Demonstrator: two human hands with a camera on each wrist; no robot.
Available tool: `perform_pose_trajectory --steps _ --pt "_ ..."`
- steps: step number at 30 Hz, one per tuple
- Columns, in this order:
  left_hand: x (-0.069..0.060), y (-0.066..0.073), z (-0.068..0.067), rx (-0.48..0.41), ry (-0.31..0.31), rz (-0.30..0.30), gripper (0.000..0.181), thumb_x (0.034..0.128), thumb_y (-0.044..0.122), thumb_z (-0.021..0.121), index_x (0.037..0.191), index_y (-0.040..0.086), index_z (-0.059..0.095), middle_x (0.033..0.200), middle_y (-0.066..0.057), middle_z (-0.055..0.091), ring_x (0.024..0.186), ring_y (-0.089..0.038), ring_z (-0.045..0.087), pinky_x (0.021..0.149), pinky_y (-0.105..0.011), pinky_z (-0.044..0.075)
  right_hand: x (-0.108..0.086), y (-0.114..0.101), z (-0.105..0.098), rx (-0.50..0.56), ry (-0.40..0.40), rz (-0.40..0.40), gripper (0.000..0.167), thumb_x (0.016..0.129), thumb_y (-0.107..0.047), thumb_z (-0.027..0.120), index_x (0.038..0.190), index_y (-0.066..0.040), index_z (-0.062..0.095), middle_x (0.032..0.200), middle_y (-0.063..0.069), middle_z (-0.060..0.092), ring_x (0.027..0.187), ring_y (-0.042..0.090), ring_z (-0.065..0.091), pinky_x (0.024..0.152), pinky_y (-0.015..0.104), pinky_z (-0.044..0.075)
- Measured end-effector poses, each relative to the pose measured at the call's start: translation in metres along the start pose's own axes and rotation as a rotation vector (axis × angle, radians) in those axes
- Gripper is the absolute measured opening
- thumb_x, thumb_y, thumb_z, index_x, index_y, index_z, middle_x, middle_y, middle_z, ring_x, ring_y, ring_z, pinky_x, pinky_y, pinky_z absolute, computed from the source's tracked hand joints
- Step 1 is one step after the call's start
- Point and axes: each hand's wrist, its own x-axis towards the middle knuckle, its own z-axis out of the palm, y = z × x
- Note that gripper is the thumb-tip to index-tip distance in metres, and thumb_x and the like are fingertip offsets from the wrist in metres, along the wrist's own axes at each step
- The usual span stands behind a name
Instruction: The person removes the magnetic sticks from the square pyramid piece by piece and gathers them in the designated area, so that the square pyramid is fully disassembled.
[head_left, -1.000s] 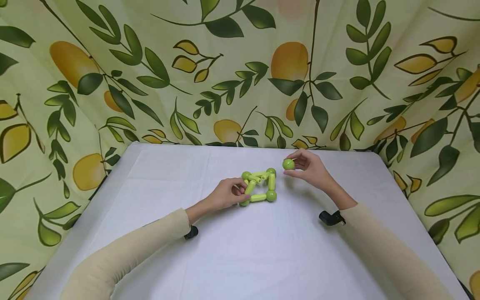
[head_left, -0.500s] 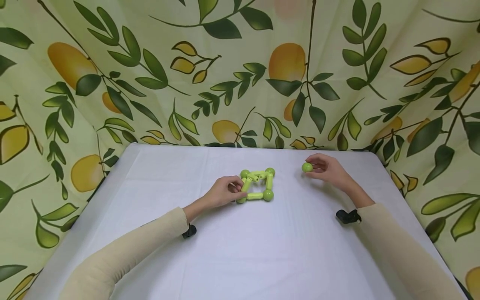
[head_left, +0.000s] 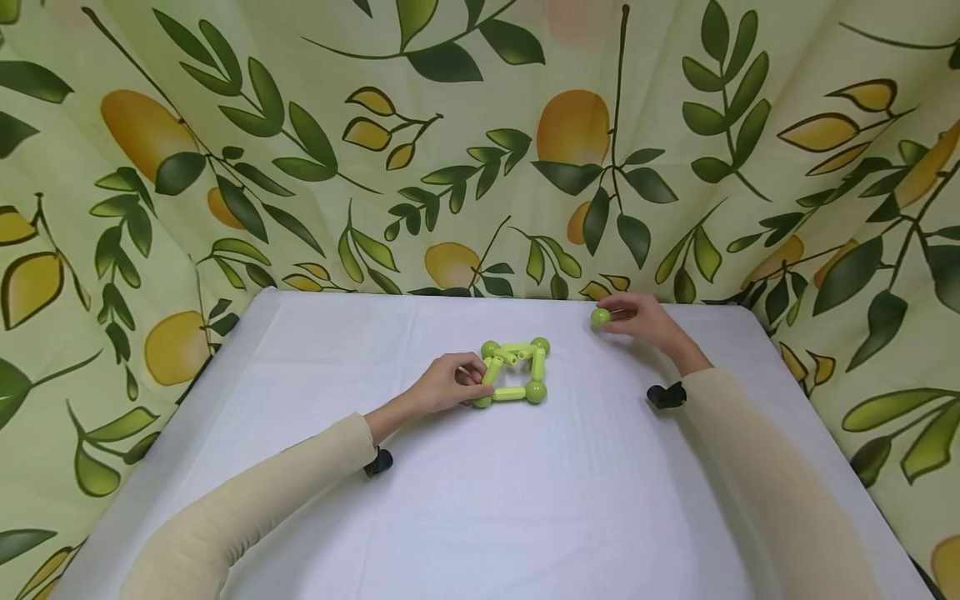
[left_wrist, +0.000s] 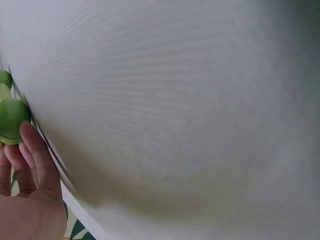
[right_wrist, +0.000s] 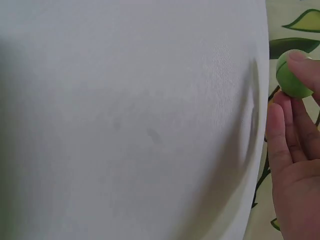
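A light-green ball-and-rod frame (head_left: 509,392) lies on the table, a four-sided shape with a darker green ball at each corner. Two more rods (head_left: 507,357) slant inward at its far side. With thumb and fingers, my left hand (head_left: 448,385) holds the near-left corner; the left wrist view shows that green corner ball (left_wrist: 14,117) at the fingertips. Farther right and back, my right hand (head_left: 643,321) pinches a single green ball (head_left: 601,317) between thumb and fingers, apart from the frame. The same loose ball (right_wrist: 290,82) shows in the right wrist view.
A white cloth (head_left: 465,500) covers the table. Behind its far edge and at both sides hangs a curtain (head_left: 450,167) printed with leaves and orange fruit. Black wrist cameras (head_left: 666,395) sit at both sleeve cuffs.
My right hand first moved right, away from the frame, with the loose ball, then back and slightly left toward the table's far edge. The left hand keeps its hold on the corner.
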Motion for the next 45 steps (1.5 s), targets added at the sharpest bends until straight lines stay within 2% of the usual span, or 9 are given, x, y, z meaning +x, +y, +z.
perform_pose_trajectory --steps 5,10,18,23,30,36,41,45 --pt "0.000 0.002 -0.002 -0.050 -0.021 -0.033 0.018 0.0881 0.008 0.081 0.097 0.003 0.067 0.089 -0.005 0.061 0.076 -0.015 0.063 0.061 -0.034 0.059 0.013 0.004 0.006 0.002 -0.010 0.054 0.042 0.089 -0.002 0.078 0.129 0.005 0.064 0.129 0.024 0.061 0.114 0.037 0.059 0.087 0.022 0.049" --pt "0.000 0.005 -0.004 -0.062 -0.039 -0.054 0.018 0.0883 0.008 0.081 0.099 0.001 0.067 0.089 -0.006 0.062 0.076 -0.015 0.063 0.062 -0.034 0.059 0.018 0.003 0.011 -0.004 -0.009 0.094 0.043 0.089 -0.003 0.079 0.129 0.004 0.065 0.130 0.022 0.061 0.114 0.036 0.059 0.090 0.031 0.049" --pt "-0.001 0.004 -0.005 -0.084 -0.047 -0.072 0.021 0.0888 0.007 0.080 0.103 -0.002 0.067 0.092 -0.008 0.061 0.077 -0.015 0.061 0.066 -0.042 0.060 0.023 0.004 0.011 -0.023 -0.018 0.113 0.044 0.089 -0.005 0.080 0.130 0.002 0.065 0.131 0.021 0.060 0.115 0.034 0.059 0.093 0.034 0.048" --pt "0.000 0.004 -0.005 -0.076 -0.051 -0.078 0.021 0.0890 0.007 0.080 0.104 -0.001 0.067 0.092 -0.007 0.061 0.078 -0.015 0.062 0.065 -0.040 0.060 0.019 0.003 0.007 -0.014 -0.020 0.094 0.048 0.090 -0.009 0.080 0.132 0.004 0.062 0.131 0.022 0.060 0.117 0.036 0.058 0.093 0.033 0.049" --pt "0.000 0.005 -0.006 -0.059 -0.065 -0.078 0.019 0.0900 0.007 0.079 0.102 0.001 0.067 0.091 -0.006 0.062 0.077 -0.015 0.063 0.064 -0.034 0.059 0.005 -0.001 -0.004 0.050 0.016 0.047 0.051 0.091 -0.011 0.079 0.134 0.007 0.058 0.131 0.025 0.059 0.118 0.037 0.058 0.089 0.021 0.049" --pt "0.000 0.006 -0.008 -0.060 -0.087 -0.079 0.019 0.0908 0.007 0.078 0.104 0.000 0.066 0.092 -0.007 0.061 0.078 -0.016 0.063 0.065 -0.036 0.060 -0.010 -0.007 -0.011 0.029 0.052 -0.009 0.050 0.092 -0.016 0.079 0.132 0.006 0.060 0.127 0.027 0.061 0.109 0.026 0.063 0.085 0.019 0.051" --pt "-0.001 0.009 -0.010 -0.066 -0.105 -0.060 0.020 0.0914 0.006 0.077 0.106 -0.002 0.066 0.093 -0.008 0.062 0.077 -0.016 0.062 0.068 -0.040 0.060 -0.021 -0.014 -0.010 0.066 0.058 -0.070 0.044 0.091 -0.010 0.079 0.127 0.009 0.063 0.119 0.029 0.064 0.097 0.017 0.066 0.082 0.019 0.052" --pt "0.000 0.008 -0.011 -0.061 -0.114 -0.055 0.018 0.0916 0.006 0.077 0.105 -0.001 0.066 0.092 -0.008 0.061 0.076 -0.016 0.062 0.068 -0.040 0.060 -0.027 -0.019 -0.002 0.101 0.028 -0.095 0.040 0.090 -0.005 0.079 0.123 0.010 0.064 0.115 0.030 0.065 0.094 0.016 0.068 0.081 0.020 0.053"
